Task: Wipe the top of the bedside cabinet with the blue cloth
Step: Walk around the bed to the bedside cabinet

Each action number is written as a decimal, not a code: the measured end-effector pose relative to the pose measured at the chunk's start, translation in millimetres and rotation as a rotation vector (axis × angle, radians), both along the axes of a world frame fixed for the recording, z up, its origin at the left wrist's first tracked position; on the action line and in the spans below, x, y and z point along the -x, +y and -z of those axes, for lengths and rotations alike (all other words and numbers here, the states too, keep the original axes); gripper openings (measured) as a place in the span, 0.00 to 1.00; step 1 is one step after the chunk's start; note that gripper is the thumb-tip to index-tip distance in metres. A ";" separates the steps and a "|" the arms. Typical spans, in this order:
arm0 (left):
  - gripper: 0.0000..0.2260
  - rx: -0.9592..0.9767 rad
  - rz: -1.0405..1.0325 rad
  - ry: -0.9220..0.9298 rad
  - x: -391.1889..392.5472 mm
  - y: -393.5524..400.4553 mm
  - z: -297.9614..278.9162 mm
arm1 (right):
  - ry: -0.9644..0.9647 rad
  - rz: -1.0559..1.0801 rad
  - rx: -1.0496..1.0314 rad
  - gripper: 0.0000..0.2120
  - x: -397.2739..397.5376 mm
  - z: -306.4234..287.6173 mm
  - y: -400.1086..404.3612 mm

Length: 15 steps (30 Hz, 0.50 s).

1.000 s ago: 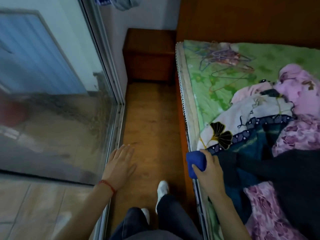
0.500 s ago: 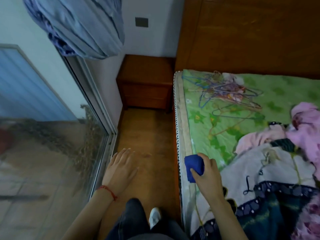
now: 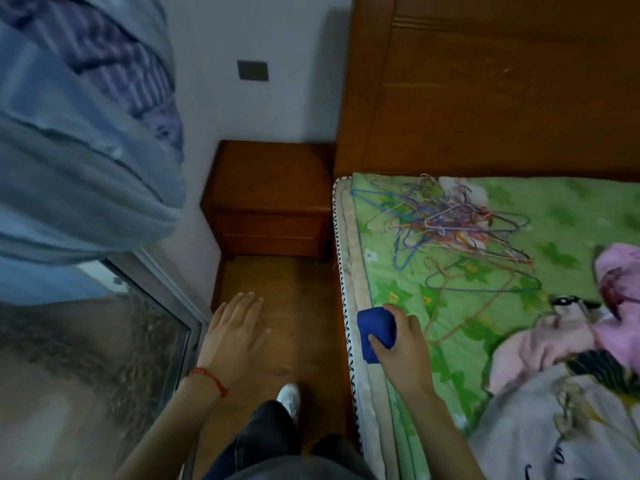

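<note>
Right hand (image 3: pixel 403 344) is closed around the cloth (image 3: pixel 375 332), bunched into a blue wad, thumb on the near side and fingers wrapped over the top. It hangs over the left edge of the bed (image 3: pixel 353 306), not touching the cabinet. Balled grip looks like carry mode; it would likely need to flatten out before wiping.

Left hand (image 3: pixel 235 336) is empty, fingers straight and loosely spread, palm down over the floor (image 3: pixel 294 306). Looks like balance while walking, not a reach. Red string (image 3: pixel 209 377) on that wrist.

Head view, only one available:
- Cabinet (image 3: pixel 270 178) sits far centre, wedged between the wall and the headboard (image 3: pixel 485 98), touching or nearly touching the bed corner. Top is bare wood, nothing on it that I can see, so no clearing needed first. Two drawer fronts face near.
- Cloth is well apart from the cabinet top; a strip of floor lies between. Wiping not yet begun, judging by that gap.
- Aisle is narrow: glass door (image 3: pixel 104 358) on the left, bed on the right. One shoe (image 3: pixel 289 398) is visible, pointed at the cabinet.
- Curtain (image 3: pixel 86 150) is bunched at far left, hanging close to the cabinet's left side; may brush the arm.
- Hangers (image 3: pixel 450 223) are tangled on the green sheet at the far end of the bed; clothes (image 3: pixel 554 358) are piled to the right.
- Dark wall plate (image 3: pixel 252 70) sits above the cabinet.

No readable brand or label. Some dark script on the grey fabric at near right, too blurred to read.
</note>
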<state>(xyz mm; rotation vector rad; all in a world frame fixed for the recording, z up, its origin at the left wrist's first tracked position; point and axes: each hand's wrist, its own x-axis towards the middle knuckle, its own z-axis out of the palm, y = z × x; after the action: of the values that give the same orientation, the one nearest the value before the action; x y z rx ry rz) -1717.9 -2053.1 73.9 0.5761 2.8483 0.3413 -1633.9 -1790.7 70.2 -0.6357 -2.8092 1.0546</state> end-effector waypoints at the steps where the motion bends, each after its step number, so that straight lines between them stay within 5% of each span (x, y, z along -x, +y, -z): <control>1: 0.38 0.004 0.004 -0.004 16.4 3.2 -1.0 | 0.009 -0.005 0.009 0.26 15.7 -1.5 2.0; 10: 0.41 0.063 0.014 -0.046 125.2 32.1 2.4 | -0.026 -0.024 -0.001 0.26 131.2 -1.7 29.4; 15: 0.29 0.049 -0.039 -0.013 184.3 51.4 31.9 | -0.049 -0.063 0.017 0.25 202.9 9.2 56.9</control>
<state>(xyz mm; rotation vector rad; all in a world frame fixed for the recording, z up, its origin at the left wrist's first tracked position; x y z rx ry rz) -1902.2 -2001.7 42.0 0.5073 2.8503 0.2792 -1836.8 -1733.8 61.0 -0.5862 -2.8832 1.0897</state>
